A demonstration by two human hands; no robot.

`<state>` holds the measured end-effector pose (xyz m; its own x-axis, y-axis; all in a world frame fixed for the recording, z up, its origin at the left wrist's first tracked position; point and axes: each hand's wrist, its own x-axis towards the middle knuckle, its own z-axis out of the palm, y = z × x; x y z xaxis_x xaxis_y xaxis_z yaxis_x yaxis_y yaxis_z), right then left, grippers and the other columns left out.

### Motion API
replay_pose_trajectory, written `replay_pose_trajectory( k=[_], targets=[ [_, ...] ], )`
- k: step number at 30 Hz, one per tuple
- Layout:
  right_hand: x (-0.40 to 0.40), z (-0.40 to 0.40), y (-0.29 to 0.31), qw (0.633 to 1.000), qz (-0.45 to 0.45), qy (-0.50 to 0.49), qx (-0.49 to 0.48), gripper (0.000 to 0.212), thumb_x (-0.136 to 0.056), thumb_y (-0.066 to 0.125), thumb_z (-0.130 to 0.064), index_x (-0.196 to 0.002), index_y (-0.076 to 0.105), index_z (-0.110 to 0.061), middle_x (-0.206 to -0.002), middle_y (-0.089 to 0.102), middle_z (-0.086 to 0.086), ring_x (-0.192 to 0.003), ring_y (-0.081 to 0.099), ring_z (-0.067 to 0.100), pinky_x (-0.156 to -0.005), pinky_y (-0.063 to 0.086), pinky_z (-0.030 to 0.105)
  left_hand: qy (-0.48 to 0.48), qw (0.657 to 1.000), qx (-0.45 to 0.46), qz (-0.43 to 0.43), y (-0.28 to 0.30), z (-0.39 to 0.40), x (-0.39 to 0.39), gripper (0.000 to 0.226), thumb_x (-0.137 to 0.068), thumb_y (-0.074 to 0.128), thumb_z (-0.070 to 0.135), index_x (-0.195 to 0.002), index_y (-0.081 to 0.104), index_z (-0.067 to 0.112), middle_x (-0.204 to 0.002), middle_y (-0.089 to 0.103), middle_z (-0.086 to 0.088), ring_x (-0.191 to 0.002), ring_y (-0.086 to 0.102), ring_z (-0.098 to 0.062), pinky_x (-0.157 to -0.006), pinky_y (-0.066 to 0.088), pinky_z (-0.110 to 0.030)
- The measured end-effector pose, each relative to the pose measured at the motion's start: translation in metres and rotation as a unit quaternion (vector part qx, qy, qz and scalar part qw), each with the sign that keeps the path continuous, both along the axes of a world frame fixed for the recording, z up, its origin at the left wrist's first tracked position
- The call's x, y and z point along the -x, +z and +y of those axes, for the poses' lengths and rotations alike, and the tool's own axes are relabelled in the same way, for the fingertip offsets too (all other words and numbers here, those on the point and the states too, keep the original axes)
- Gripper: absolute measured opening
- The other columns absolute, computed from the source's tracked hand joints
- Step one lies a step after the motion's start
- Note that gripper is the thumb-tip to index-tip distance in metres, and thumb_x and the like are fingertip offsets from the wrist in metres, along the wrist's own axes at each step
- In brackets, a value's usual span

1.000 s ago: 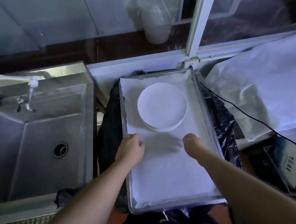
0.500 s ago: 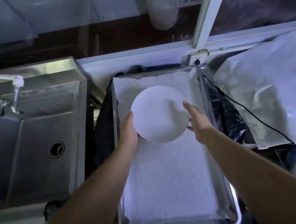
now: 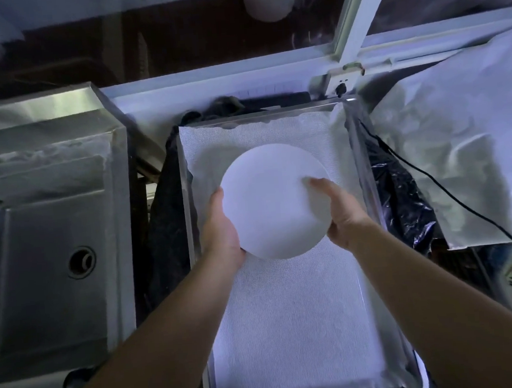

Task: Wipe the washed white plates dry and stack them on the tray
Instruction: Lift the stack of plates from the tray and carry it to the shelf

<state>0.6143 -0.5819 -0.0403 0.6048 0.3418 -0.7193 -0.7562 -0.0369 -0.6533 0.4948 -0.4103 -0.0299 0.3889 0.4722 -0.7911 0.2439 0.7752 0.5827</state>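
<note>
1. A stainless steel sink [image 3: 55, 238] fills the left side, its round drain hole [image 3: 82, 262] in the basin floor. Its right rim runs parallel to the tray, with a dark gap and black plastic sheeting [image 3: 163, 230] between them.
2. The left hand [image 3: 220, 226] grips the left edge of a round white plate [image 3: 272, 204], thumb lying along the rim and the fingers hidden beneath. The forearm reaches in from the near left.
3. The plate is held over the far half of the rectangular metal tray [image 3: 366, 186]. Whether it rests on anything below cannot be told.
4. A white woven cloth [image 3: 294, 327] lines the tray. Its near half lies bare between the two forearms, and bare cloth also shows between the plate and the tray's far wall.
5. The right hand [image 3: 339, 215] holds the plate's right edge, thumb pressed on the top face and fingers curled under the rim.
6. Crumpled white plastic sheet [image 3: 472, 148] covers the surface to the right, crossed by a black cable [image 3: 448, 192].
</note>
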Motion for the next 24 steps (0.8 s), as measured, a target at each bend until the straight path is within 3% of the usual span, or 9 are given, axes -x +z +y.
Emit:
replay_pose_trajectory(
  k=[3, 8, 13, 18, 24],
  targets=[
    [-0.005, 0.0, 0.002, 0.999, -0.006, 0.049, -0.023, 0.074, -0.068, 0.085, -0.046, -0.132, 0.069, -0.012, -0.126, 0.074, 0.015, -0.121, 0.067, 0.043, -0.109, 0.049, 0.061, -0.038, 0.999, 0.0, -0.013, 0.008, 0.001, -0.001, 0.046, -0.094, 0.055, 0.062, -0.122, 0.074, 0.031, -0.115, 0.078, 0.004, -0.104, 0.076, -0.027, -0.088, 0.06, -0.049],
    [-0.012, -0.004, 0.009, 0.995, 0.004, 0.098, -0.036, 0.064, -0.075, 0.083, -0.043, -0.131, 0.072, -0.014, -0.128, 0.074, 0.014, -0.122, 0.067, 0.04, -0.113, 0.047, 0.059, -0.087, 0.995, -0.007, -0.048, 0.009, 0.008, 0.002, 0.048, -0.102, 0.044, 0.059, -0.13, 0.07, 0.03, -0.127, 0.074, 0.0, -0.119, 0.069, -0.029, -0.107, 0.05, -0.056],
    [-0.006, 0.001, 0.018, 0.998, 0.024, 0.057, -0.031, 0.048, -0.087, 0.076, -0.032, -0.131, 0.071, -0.011, -0.128, 0.073, 0.016, -0.116, 0.069, 0.041, -0.112, 0.046, 0.061, -0.09, 0.996, -0.001, -0.019, 0.016, 0.007, 0.003, 0.037, -0.097, 0.058, 0.05, -0.125, 0.068, 0.027, -0.114, 0.079, -0.002, -0.112, 0.071, -0.033, -0.1, 0.054, -0.053],
    [0.002, -0.001, 0.028, 0.998, 0.037, 0.033, -0.036, 0.049, -0.071, 0.076, -0.029, -0.118, 0.075, -0.013, -0.114, 0.077, 0.013, -0.101, 0.07, 0.035, -0.099, 0.052, 0.052, -0.081, 0.996, 0.013, -0.021, 0.015, 0.005, 0.009, 0.04, -0.093, 0.063, 0.047, -0.126, 0.068, 0.026, -0.116, 0.078, -0.005, -0.113, 0.07, -0.038, -0.104, 0.05, -0.059],
    [0.024, -0.017, 0.032, 0.998, 0.041, 0.037, -0.039, 0.062, -0.078, 0.08, -0.032, -0.134, 0.068, -0.009, -0.13, 0.072, 0.017, -0.124, 0.065, 0.045, -0.109, 0.047, 0.065, -0.086, 0.995, 0.02, -0.044, 0.025, -0.003, 0.029, 0.04, -0.091, 0.066, 0.043, -0.125, 0.069, 0.023, -0.116, 0.078, -0.006, -0.112, 0.071, -0.035, -0.101, 0.053, -0.053]
  ],
)
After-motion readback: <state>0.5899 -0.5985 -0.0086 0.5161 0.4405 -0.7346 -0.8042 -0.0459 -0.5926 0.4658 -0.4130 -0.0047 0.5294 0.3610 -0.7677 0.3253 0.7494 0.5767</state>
